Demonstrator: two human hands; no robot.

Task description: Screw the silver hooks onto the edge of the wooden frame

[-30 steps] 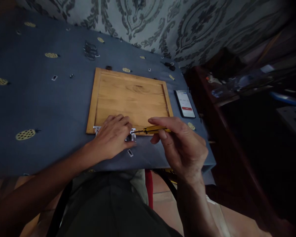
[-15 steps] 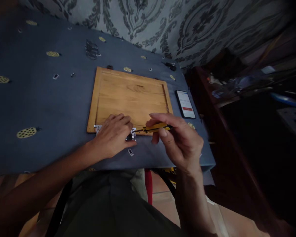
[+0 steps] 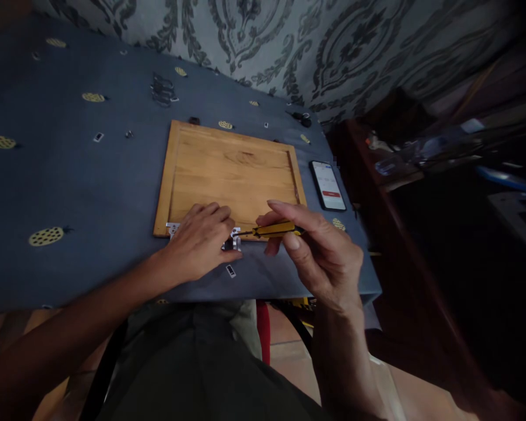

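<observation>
A framed wooden panel (image 3: 234, 169) lies flat on the table. My left hand (image 3: 204, 237) is bent over its near edge, with fingers on the wood and the thumb below, holding a metal hinge (image 3: 236, 241). Much of the hinge is hidden beneath the hand. Between the thumb and fingers of my right hand (image 3: 322, 248) is a screwdriver (image 3: 274, 229) with a yellow and black handle. Its shaft points left, and the tip meets the hinge. Left of my left hand, another silver metal piece (image 3: 172, 227) shows at the panel edge.
A blue cloth (image 3: 92, 193) with pineapple prints covers the table. A lit phone (image 3: 328, 186) lies right of the panel. Dark objects (image 3: 162, 89) and a small metal part (image 3: 129, 134) lie behind and left. Dark red furniture (image 3: 392, 225) stands at the right.
The screwdriver handle has turned a little in my right fingers, its tip still at the hinge. My left hand keeps its place on the panel.
</observation>
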